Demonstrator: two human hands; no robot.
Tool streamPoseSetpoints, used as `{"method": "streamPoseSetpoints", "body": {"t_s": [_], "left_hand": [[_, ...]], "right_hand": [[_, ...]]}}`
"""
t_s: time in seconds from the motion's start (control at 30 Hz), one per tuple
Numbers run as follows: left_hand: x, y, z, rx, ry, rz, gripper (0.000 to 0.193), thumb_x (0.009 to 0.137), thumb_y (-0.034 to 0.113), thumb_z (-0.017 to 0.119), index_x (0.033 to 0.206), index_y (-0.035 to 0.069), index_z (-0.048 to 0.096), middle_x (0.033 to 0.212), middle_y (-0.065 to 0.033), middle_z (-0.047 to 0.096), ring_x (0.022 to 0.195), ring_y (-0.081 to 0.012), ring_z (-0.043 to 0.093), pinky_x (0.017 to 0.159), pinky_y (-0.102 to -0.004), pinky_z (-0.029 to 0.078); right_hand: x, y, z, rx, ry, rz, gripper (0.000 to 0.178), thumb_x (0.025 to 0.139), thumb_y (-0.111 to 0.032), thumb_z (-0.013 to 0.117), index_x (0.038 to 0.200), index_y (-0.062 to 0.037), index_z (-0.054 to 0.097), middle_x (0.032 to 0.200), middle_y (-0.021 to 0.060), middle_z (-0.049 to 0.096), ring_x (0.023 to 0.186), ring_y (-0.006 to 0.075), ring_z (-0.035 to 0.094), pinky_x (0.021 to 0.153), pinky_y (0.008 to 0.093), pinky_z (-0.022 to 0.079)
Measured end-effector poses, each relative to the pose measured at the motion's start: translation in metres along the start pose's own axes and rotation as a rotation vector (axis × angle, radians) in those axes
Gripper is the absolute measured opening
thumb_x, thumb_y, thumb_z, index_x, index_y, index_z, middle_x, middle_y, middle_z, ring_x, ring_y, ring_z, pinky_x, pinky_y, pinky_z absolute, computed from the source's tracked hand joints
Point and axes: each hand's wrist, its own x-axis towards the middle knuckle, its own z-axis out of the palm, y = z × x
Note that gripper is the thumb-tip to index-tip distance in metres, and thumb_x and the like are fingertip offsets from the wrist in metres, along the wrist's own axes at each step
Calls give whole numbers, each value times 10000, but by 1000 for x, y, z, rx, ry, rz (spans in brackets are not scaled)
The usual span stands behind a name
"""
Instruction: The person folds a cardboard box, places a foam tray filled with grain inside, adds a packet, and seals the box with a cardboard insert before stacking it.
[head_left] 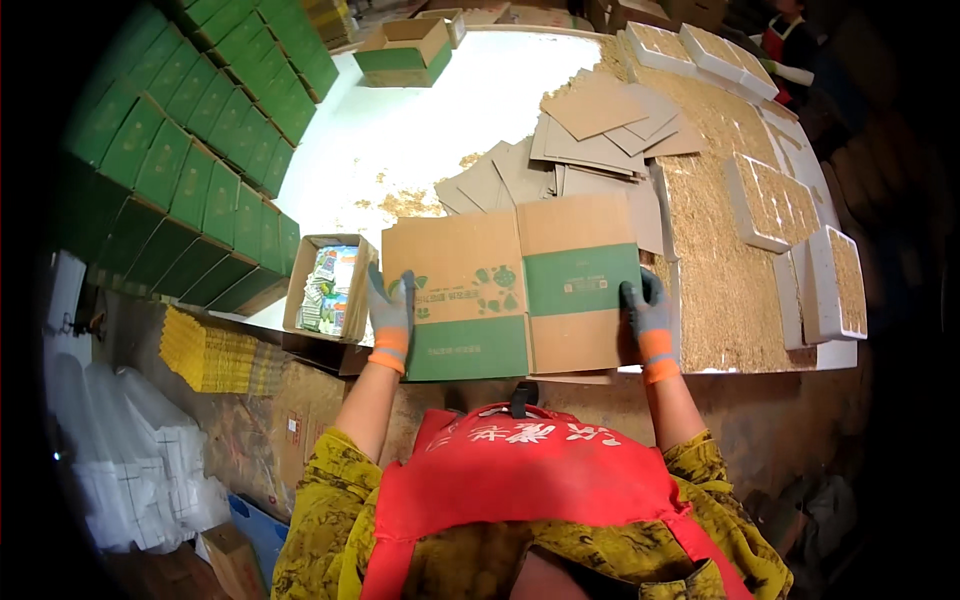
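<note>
Forearms (pixel 367 412) forward and apart, left hand (pixel 392 312) and right hand (pixel 650 318) roughly level, fingers (pixel 630 296) slightly curled.

Flat carton (pixel 510 312) at table's (pixel 480 100) near edge, left hand (pixel 390 308) at its left side, right hand (pixel 648 308) at its right; loose cardboard sheets (pixel 590 140) on its far side. Near left, 1 open box (pixel 298 295), packets (pixel 330 290) inside; stacked boxes (pixel 190 175) farther left. 1 open carton (pixel 405 75) far; trays (pixel 770 200) right, near to far.

Yellow stack (pixel 210 352) lower L, clear plastic wrap (pixel 150 460) nr it, white trays (pixel 820 285) on R
</note>
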Motion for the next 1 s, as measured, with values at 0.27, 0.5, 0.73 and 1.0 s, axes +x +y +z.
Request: {"method": "streamPoseSetpoints", "body": {"t_s": [0.27,0.5,0.73,1.0], "left_hand": [[19,219,-98,574,-323,729,363,907,156,599,1255,51,603,1165,-155,641,1109,-331,582,1000,-389,429],[19,224,-117,216,-1079,511,378,940,133,531,1302,30,574,1189,-157,661,1103,-266,622,977,-356,465],[29,210,-109,128,-1324,398,395,954,226,549,1310,56,566,1227,-151,644,1143,-272,605,1001,-409,436],[17,266,-125,904,-1123,728,484,822,428,681,1167,103,588,996,-173,673,966,-342,658,804,-493,481]], "right_hand": [[34,-40,-41,-2,-126,-294,415,878,-25,625,1280,34,539,1219,127,615,1131,194,567,983,315,439],[-42,-221,41,-708,-97,-1093,708,844,-466,638,1416,-86,463,1435,194,445,1338,456,354,1135,573,195],[-59,-194,32,-874,-240,-1154,692,776,-600,653,1335,-200,575,1443,130,462,1367,464,315,1125,630,145],[-79,-190,12,-602,-275,-1030,321,655,-232,802,971,-269,759,1261,43,621,1365,404,365,1157,603,123]]}}
